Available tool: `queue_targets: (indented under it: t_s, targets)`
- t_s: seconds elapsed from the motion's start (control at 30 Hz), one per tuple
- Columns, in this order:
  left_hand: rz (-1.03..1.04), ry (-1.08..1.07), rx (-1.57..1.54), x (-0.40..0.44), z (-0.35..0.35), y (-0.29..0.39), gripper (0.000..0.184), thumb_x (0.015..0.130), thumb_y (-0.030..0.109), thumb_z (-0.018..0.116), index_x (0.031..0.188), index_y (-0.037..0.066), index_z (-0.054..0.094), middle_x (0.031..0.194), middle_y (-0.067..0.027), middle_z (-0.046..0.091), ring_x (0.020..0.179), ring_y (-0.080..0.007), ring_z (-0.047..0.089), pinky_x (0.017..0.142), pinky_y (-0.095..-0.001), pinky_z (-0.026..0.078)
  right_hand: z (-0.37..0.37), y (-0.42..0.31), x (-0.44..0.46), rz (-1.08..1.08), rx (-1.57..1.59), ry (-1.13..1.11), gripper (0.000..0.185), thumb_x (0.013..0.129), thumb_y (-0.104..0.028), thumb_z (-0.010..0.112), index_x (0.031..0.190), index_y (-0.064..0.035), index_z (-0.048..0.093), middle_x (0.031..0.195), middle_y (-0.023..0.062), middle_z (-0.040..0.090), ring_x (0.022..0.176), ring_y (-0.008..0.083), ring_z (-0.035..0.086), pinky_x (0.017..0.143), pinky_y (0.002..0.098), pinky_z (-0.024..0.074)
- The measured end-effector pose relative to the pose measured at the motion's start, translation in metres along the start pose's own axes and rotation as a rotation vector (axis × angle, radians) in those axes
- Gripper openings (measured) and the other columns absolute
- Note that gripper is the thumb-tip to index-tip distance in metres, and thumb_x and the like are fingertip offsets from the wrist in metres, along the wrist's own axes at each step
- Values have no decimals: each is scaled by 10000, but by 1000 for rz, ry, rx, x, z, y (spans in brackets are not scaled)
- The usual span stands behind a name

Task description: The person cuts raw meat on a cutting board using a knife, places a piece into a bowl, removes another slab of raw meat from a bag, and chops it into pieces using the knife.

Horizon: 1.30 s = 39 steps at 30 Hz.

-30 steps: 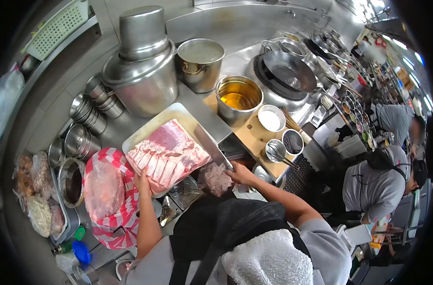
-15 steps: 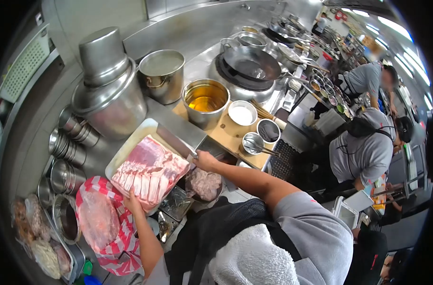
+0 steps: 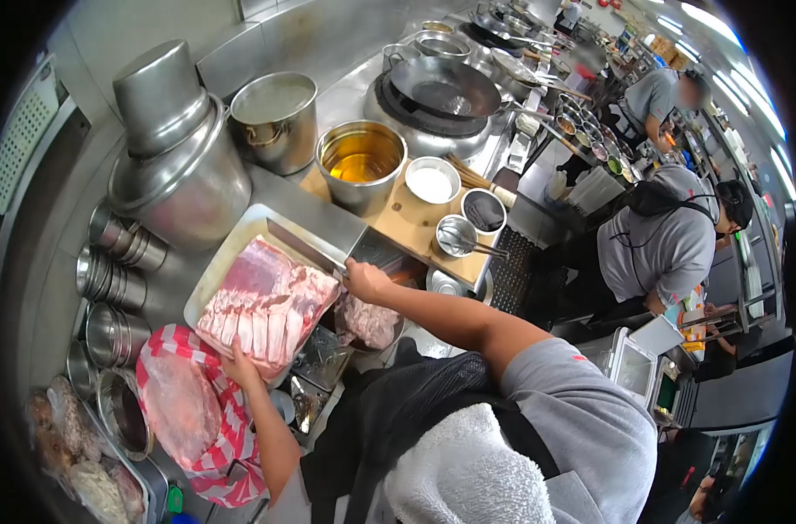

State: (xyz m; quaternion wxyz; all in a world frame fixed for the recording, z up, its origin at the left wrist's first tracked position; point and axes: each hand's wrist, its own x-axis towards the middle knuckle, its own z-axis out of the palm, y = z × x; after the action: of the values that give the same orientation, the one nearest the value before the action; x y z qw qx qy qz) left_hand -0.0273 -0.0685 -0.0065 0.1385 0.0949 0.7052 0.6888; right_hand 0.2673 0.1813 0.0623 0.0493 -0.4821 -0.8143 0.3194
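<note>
A raw slab of pork ribs (image 3: 267, 301) lies in a pale rectangular tray (image 3: 208, 278), rib side partly showing. My left hand (image 3: 243, 367) grips the near edge of the slab, thumb and fingers partly hidden by the meat. In my right hand (image 3: 367, 281) is a large knife (image 3: 304, 248), held by its handle. Its blade points to the far left, above the tray's right side and close to the meat's far right edge. Whether the blade touches the meat, I cannot tell. More raw meat (image 3: 367, 320) sits below my right wrist.
A red-and-white striped bag (image 3: 232, 437) holds wrapped meat at lower left. Stacked steel pots (image 3: 123, 336) line the left. Ahead stand a pot of amber liquid (image 3: 360, 166), a white bowl (image 3: 433, 181) and a wok (image 3: 446, 87). Co-workers (image 3: 660, 236) stand at right.
The whole view has shifted slightly. The knife has turned and moved a little left over the tray, its blade now showing narrower. My left hand stays on the ribs.
</note>
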Motion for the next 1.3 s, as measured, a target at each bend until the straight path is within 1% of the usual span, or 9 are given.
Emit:
queue_targets:
  t_s: [0.17,0.37,0.47,0.6,0.87,0.97,1.03,1.23,1.3]
  targets:
    - [-15,35,10,4,-5,-8,501,978,270,830,1311,-72,676,1187,-136,732,915,-208,690,668,-335,618,1,-5,-4,18,-16,6,378,994,-306,648,1215,0,632,1087,329,764,1042,523,750,932,611,594]
    - [33,35,109,20,-14,-33,572,955,266,851,1351,-96,652,1265,-162,725,1055,-235,709,698,-317,608,6,-4,1,14,-25,-14,455,1008,-322,643,1322,4,595,1117,370,742,1094,551,721,974,625,569]
    - [-92,-11,-140,5,-4,-4,558,925,238,881,1320,-86,655,1233,-156,724,983,-240,713,651,-349,616,8,1,4,22,-43,-31,483,1025,-347,647,1332,23,600,1094,355,752,1087,548,725,956,622,578]
    - [-242,-30,-57,34,-19,-44,600,904,255,893,1338,-86,656,1283,-174,705,992,-270,710,712,-383,642,8,1,-1,8,-10,-18,455,1018,-343,669,1305,2,596,1086,340,758,1058,529,740,916,614,593]
    - [-172,-128,-110,18,-12,-10,566,939,254,863,1389,-35,676,1321,-101,722,1057,-218,700,781,-387,593,9,-1,-8,-8,0,40,402,994,-283,655,1284,-12,585,1078,322,762,1030,511,751,887,606,597]
    - [-229,-154,-133,23,-16,-18,647,934,326,866,1398,-78,663,1299,-145,722,1051,-242,711,831,-382,599,7,-3,-9,5,-2,20,374,986,-259,650,1268,-18,608,1075,322,762,1035,507,750,885,606,598]
    - [-203,-174,-155,20,-14,-15,630,934,326,865,1385,-72,675,1276,-137,728,1017,-232,710,817,-369,592,3,-4,-8,39,-1,-13,314,967,-193,614,1221,-17,670,1114,307,769,1070,485,758,910,592,605]
    - [-164,-179,-63,19,-14,-13,619,947,265,854,1411,-85,643,1358,-159,707,1080,-255,706,828,-382,602,8,-4,-3,22,-32,27,340,982,-209,615,1262,-17,630,1101,322,758,1043,508,750,881,612,596]
    - [-105,-113,-95,18,-12,-16,609,933,333,864,1345,-83,695,1246,-123,738,948,-210,694,748,-339,568,6,-6,-7,18,-46,16,341,990,-217,611,1267,-19,624,1097,326,757,1041,509,750,881,614,595]
